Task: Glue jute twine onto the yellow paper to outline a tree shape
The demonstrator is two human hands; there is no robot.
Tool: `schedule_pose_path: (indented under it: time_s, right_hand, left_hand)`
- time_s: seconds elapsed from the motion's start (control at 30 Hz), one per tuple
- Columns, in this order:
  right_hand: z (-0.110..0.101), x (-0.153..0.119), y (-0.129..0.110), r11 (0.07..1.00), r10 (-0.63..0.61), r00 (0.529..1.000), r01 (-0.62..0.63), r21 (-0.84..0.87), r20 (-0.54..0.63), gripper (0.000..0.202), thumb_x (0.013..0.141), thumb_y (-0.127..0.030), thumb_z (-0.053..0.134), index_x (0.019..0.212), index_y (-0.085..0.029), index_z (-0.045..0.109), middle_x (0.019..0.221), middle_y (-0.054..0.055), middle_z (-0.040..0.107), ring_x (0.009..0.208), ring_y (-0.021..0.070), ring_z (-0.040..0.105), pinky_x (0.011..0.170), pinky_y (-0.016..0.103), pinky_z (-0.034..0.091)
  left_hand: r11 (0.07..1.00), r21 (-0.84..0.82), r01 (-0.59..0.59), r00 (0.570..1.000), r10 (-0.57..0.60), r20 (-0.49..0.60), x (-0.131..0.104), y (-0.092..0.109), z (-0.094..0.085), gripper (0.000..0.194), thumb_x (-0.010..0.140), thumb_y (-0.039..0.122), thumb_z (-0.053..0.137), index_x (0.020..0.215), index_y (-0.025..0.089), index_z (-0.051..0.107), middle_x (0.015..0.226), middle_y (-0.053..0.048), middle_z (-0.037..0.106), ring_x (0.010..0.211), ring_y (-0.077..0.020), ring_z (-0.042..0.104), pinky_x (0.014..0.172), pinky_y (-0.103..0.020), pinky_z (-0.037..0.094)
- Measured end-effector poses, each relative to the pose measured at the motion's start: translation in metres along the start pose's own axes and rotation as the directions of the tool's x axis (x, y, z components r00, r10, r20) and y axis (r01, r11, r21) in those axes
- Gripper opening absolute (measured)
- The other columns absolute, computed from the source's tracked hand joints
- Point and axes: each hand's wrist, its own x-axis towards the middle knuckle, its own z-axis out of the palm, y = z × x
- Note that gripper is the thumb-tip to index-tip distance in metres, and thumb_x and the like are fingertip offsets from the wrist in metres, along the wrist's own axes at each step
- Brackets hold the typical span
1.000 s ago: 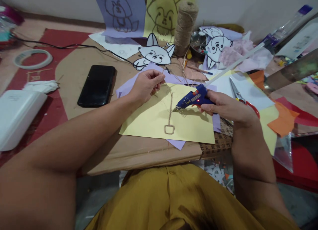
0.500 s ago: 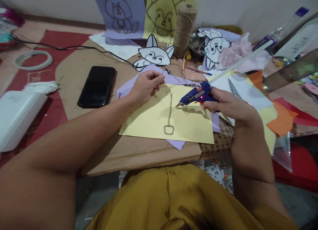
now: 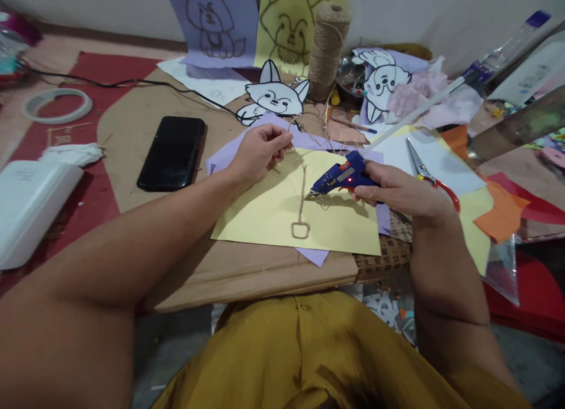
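Between the thumb and fingers of my left hand [image 3: 267,153] is pinched a thin brown twine [image 3: 298,155], which runs down to the yellow sheet [image 3: 344,232]. On that sheet a twine outline [image 3: 301,230] forms a straight stem with a small rounded square at its lower end. My right hand [image 3: 391,185] is wrapped round a blue glue gun [image 3: 339,176] with a lit red light and a long glue stick out of its back. The gun's nozzle points left, close beside the stem. Purple paper [image 3: 314,256] sticks out from under the yellow sheet.
A black phone [image 3: 171,154] lies left of the sheet, near a tape roll [image 3: 58,106] and a white device [image 3: 35,206]. Behind stand a twine spool [image 3: 329,53] and a paper fox cutout [image 3: 276,97]. Scissors [image 3: 430,176] lie right, beyond my right hand.
My right hand and the glue gun have moved slightly left and down, bringing the nozzle nearer the twine stem. More of the scissors shows. My left hand has hardly moved.
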Motion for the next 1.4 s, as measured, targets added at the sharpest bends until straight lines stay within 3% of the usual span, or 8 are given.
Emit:
schedule_pose_path:
  time_s: [0.37,0.63,1.13,1.27,1.4]
  right_hand:
    - [0.002,0.001,-0.001,1.000,0.006,1.000,-0.006,-0.014,-0.003,0.044,0.092,-0.061,0.067,0.107,-0.020,0.065,0.089,0.006,0.062,0.083,0.0247,0.055,0.076,0.041,0.046]
    - [0.002,0.000,0.000,1.000,-0.009,1.000,0.009,-0.019,-0.006,0.044,0.093,-0.056,0.065,0.115,-0.018,0.066,0.102,0.009,0.067,0.088,0.0253,0.057,0.079,0.040,0.048]
    - [-0.002,0.001,0.006,0.999,-0.044,0.999,0.044,0.019,-0.013,0.046,0.095,-0.057,0.068,0.123,-0.021,0.070,0.122,0.011,0.074,0.111,0.0329,0.065,0.100,0.048,0.053]
    - [-0.002,0.002,0.009,1.000,-0.026,0.999,0.026,-0.005,-0.032,0.043,0.092,-0.059,0.070,0.112,-0.021,0.070,0.114,0.010,0.073,0.106,0.0318,0.063,0.095,0.046,0.052]
    - [-0.003,0.001,0.010,1.000,-0.004,1.000,0.003,-0.029,-0.028,0.038,0.094,-0.059,0.066,0.103,-0.022,0.065,0.099,0.007,0.067,0.091,0.0259,0.059,0.080,0.041,0.050]
  left_hand:
    - [1.000,0.001,0.015,1.000,-0.015,-0.013,-0.002,0.003,0.002,0.022,0.088,0.010,0.080,0.074,0.016,0.064,0.065,0.003,0.065,0.044,-0.0024,0.045,0.037,-0.014,0.026]
    - [1.000,0.006,0.010,1.000,-0.009,-0.014,-0.001,0.001,0.002,0.024,0.087,0.013,0.083,0.074,0.017,0.063,0.066,0.002,0.065,0.045,-0.0023,0.046,0.037,-0.015,0.026]
    - [1.000,0.010,0.012,1.000,-0.012,-0.014,-0.001,0.001,0.002,0.023,0.090,0.010,0.079,0.074,0.017,0.064,0.066,0.002,0.066,0.045,-0.0030,0.045,0.038,-0.016,0.026]
    - [1.000,0.009,0.015,1.000,-0.015,-0.015,-0.001,0.002,0.002,0.023,0.088,0.011,0.080,0.073,0.017,0.063,0.065,0.002,0.065,0.045,-0.0030,0.045,0.038,-0.015,0.026]
    - [1.000,0.012,0.015,1.000,-0.015,-0.011,-0.002,0.002,0.002,0.023,0.088,0.012,0.081,0.073,0.017,0.064,0.065,0.002,0.065,0.045,-0.0030,0.045,0.038,-0.015,0.026]
